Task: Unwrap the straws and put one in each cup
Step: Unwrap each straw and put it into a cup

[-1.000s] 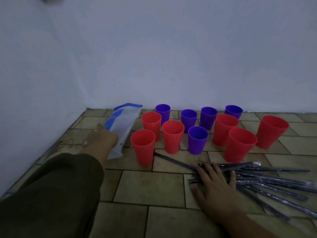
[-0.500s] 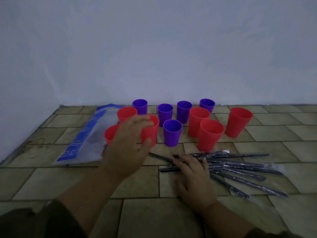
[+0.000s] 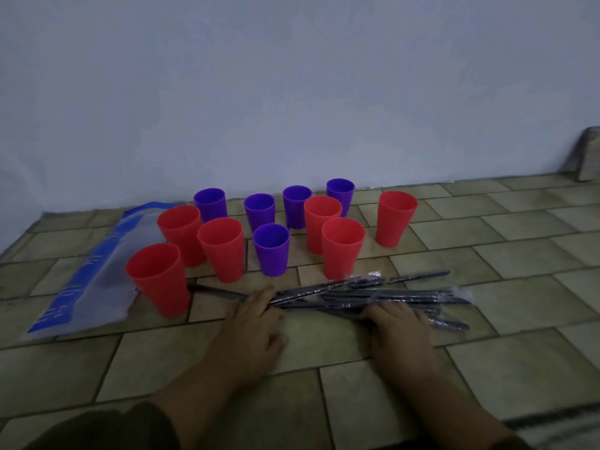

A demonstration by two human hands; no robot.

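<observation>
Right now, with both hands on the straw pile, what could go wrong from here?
1. The wrapped straws lie crossed under the left hand and right hand; pulling one may drag the rest.
2. One straw end reaches the base of the nearest red cup; a tug could tip it.
3. The back purple cups stand behind taller red cups, so reaching over may knock those.

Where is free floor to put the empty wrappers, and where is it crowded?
Bare tiles lie right of the far-right red cup, behind the straws. More bare tiles lie nearer the person, below the plastic bag, left of the left hand. The cup cluster is crowded, with narrow gaps.
</observation>
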